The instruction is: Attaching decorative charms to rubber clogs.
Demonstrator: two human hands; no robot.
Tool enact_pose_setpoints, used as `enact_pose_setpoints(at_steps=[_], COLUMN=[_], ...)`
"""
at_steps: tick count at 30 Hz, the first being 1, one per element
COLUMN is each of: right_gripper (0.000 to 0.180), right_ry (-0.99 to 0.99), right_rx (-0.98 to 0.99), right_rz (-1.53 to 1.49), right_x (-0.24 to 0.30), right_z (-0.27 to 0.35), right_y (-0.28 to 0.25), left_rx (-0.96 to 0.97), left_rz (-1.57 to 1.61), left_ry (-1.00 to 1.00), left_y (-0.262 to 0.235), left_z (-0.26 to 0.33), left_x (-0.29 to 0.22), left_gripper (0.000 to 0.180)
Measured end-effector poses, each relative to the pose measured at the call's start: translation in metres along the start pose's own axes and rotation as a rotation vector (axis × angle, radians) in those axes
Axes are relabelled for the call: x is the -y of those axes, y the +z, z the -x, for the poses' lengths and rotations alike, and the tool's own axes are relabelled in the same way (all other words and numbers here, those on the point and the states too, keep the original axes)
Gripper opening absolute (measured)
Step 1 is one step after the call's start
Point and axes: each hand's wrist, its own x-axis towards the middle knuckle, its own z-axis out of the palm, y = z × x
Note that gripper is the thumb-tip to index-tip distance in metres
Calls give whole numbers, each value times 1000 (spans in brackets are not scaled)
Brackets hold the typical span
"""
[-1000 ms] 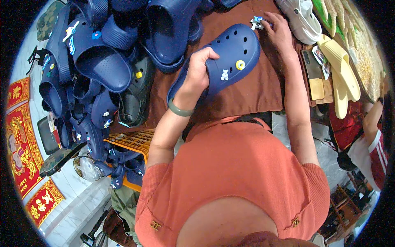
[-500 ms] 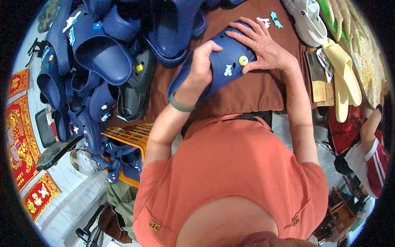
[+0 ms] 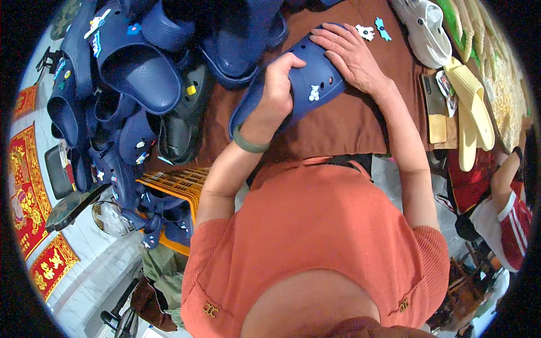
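Head camera is looking down over an orange top [image 3: 321, 236] at two bare hands working on a navy clog [image 3: 296, 84] that is lying across a brown cloth [image 3: 338, 121], toward twelve o'clock in the picture. The left hand [image 3: 279, 81] is wrapping around the middle of the clog, thumb on one side and fingers curling over the upper, so it is closed and gripping the shoe; a green bangle [image 3: 248, 142] is sitting on that wrist. The right hand [image 3: 352, 56] is resting palm down on the toe end of the clog, at about one o'clock from the left hand, fingers spread and pressing flat on the shoe; whether anything is pinched beneath the fingers cannot be told. A small white charm [image 3: 314, 93] is showing on the clog's upper between the two hands.

Two loose charms, one white [image 3: 365, 31] and one teal [image 3: 382, 27], are lying on the cloth just beyond the right hand's fingertips, toward twelve o'clock. A heap of navy clogs [image 3: 129, 84] is piling up at ten o'clock, some bearing small charms. A white clog [image 3: 422, 31] is lying at one o'clock, and pale yellow sandals [image 3: 470, 112] are stacking at three o'clock. Red and gold patterned panels [image 3: 25, 191] are showing at nine o'clock.
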Motion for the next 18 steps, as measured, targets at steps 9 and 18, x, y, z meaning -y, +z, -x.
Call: enact_pose_setpoints(at_steps=[9, 18], right_gripper=[34, 34], right_ry=[7, 18], right_rx=[-11, -44], right_rz=[-28, -62], right_x=[0, 1], right_z=[0, 3], right_y=[2, -1], left_rx=[-106, -101], left_rz=[-40, -100], left_ry=[-8, -23], left_y=[4, 13], left_z=[2, 7], left_x=[-4, -6], left_gripper=[27, 28])
